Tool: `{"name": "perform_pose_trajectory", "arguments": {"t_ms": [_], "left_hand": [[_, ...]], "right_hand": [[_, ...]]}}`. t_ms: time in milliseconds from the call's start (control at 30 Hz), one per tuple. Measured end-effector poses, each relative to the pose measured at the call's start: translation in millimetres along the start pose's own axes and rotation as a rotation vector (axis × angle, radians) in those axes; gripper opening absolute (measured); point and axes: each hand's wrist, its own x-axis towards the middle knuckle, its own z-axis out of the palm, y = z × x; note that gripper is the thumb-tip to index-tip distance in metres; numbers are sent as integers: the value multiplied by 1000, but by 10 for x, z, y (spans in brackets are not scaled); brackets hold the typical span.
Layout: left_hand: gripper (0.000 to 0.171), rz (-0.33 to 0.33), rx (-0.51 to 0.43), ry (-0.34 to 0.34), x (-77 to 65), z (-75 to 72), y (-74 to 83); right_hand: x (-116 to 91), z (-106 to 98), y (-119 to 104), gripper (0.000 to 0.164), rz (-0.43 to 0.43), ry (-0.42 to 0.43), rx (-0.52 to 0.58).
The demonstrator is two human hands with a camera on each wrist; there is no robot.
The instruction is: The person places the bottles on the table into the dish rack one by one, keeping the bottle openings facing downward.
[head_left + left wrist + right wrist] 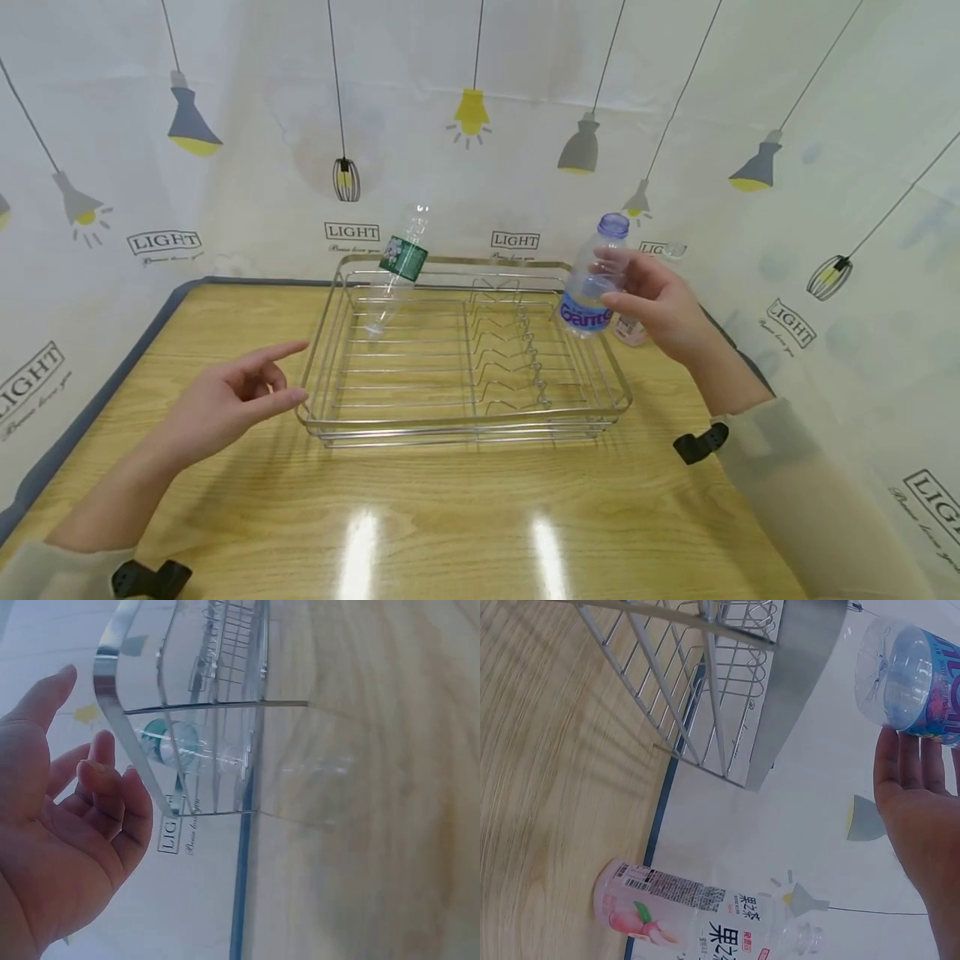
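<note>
By the rack's back right corner, in the head view, my right hand (656, 308) holds the blue-labelled bottle (588, 315), thumb on the near side and fingers wrapped round behind; the gap between them is as wide as the bottle, a side grip that, I judge, leaves mouth and base free. The bottle tilts, mouth up and base toward the wire rack (420, 422). On the rack's back left, a green-labelled bottle (403, 258) leans with its upper end beyond the back rim, which probably props it on that slant. My left hand (225, 404) is beside the left end, empty, index and thumb reaching out; it seems well placed to steady the frame.

From the left wrist, my other fingers (136, 814) curl loosely with nothing in them, just beside the rim; I can't tell whether any touches. The green label shows through the wires.

From the right wrist, my fingertips lie along the held bottle's side, its base up off the table (547, 825) and apart from the rack; my thumb is hidden. A pink-labelled bottle (697, 907) stands upright beyond the rack's end, its own flat base presumably enough support.
</note>
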Motion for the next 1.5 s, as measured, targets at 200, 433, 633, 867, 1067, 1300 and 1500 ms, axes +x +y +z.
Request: {"name": "perform_pose_trajectory", "arguments": {"t_ms": [200, 433, 633, 867, 1067, 1300, 1500], "left_hand": [[61, 81, -24, 40, 63, -24, 191], [61, 139, -37, 16, 184, 7, 495], [61, 162, -39, -37, 330, 88, 727], [61, 204, -65, -70, 483, 193, 915], [60, 245, -119, -108, 630, 325, 1022], [64, 255, -149, -165, 801, 501, 1155], [70, 240, -145, -166, 926, 621, 1321]], "right_hand": [[14, 47, -25, 52, 7, -13, -14], [46, 128, -50, 53, 16, -53, 8], [89, 253, -71, 57, -9, -82, 40], [121, 425, -121, 58, -15, -138, 57], [150, 576, -151, 62, 13, -194, 55], [194, 770, -158, 60, -2, -267, 109], [200, 914, -179, 54, 29, -293, 99]]}}
